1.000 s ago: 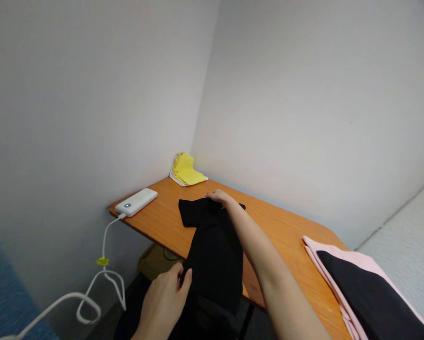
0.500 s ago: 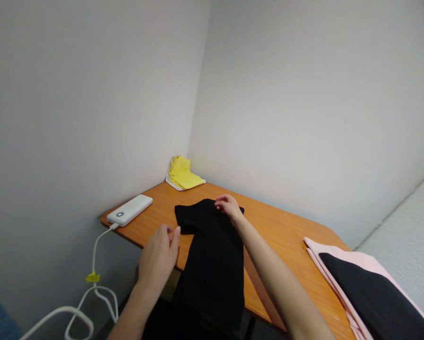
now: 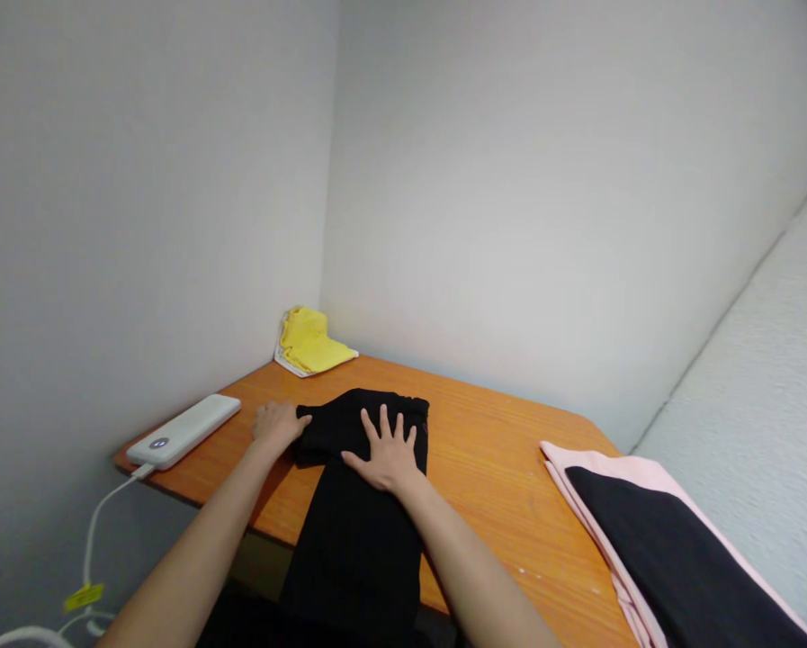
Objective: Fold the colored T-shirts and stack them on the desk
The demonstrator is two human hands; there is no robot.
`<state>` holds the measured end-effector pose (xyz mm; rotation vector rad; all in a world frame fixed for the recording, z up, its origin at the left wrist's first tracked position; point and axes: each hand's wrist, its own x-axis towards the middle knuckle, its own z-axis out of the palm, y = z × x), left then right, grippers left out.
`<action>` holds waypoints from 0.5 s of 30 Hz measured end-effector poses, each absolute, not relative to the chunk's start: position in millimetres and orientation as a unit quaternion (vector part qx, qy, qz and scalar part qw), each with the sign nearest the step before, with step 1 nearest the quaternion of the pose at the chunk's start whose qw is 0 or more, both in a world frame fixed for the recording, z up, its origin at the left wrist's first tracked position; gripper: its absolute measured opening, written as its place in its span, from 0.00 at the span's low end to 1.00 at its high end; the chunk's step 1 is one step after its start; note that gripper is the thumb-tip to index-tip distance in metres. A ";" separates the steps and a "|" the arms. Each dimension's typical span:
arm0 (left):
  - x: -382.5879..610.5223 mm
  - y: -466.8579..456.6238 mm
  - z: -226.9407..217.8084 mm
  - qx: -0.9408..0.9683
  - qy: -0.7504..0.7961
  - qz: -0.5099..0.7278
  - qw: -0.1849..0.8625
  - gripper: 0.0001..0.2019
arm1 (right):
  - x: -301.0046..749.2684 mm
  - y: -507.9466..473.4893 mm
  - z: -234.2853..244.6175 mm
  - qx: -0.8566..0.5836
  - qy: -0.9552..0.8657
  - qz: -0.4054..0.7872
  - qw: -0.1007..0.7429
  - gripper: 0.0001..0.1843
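Observation:
A black short-sleeved T-shirt lies folded lengthwise on the wooden table, one sleeve pointing left and its lower part hanging over the near edge. My right hand presses flat on the upper part of the shirt, fingers spread. At the sleeve's end, my left hand is closed on the cuff with the thumb on top; its other fingertips are partly hidden.
A white power bank with a white cable lies at the table's left edge. Folded yellow cloth rests in the far corner against the walls. On the right are folded pink cloth and black cloth.
My left hand has moved forward onto the sleeve and closed on it. The right hand has come back from the collar and flattened on the shirt. The view has shifted right.

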<state>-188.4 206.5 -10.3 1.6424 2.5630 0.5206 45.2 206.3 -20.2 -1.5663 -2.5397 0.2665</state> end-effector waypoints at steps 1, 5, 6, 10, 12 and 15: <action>-190.8 206.9 -11.3 0.543 0.821 0.172 0.034 0.22 | 45.7 206.4 -19.7 -0.519 -0.846 0.093 0.075 0.49; -197.3 212.5 -7.9 0.552 0.806 0.203 0.061 0.21 | 46.3 203.2 -15.2 -0.524 -0.841 0.089 0.103 0.41; -198.4 214.6 -5.5 0.550 0.805 0.212 0.066 0.20 | 46.3 201.2 -13.7 -0.513 -0.848 0.074 0.115 0.40; -199.1 222.3 7.4 0.551 0.788 0.250 0.109 0.14 | 45.2 187.6 -9.1 -0.410 -0.901 0.051 0.133 0.35; -194.9 226.5 14.6 0.555 0.774 0.270 0.140 0.15 | 42.5 178.3 -8.1 -0.390 -0.909 0.080 0.123 0.38; -179.0 235.4 22.4 0.565 0.746 0.305 0.176 0.15 | 35.9 161.7 -5.8 -0.377 -0.913 0.106 0.116 0.47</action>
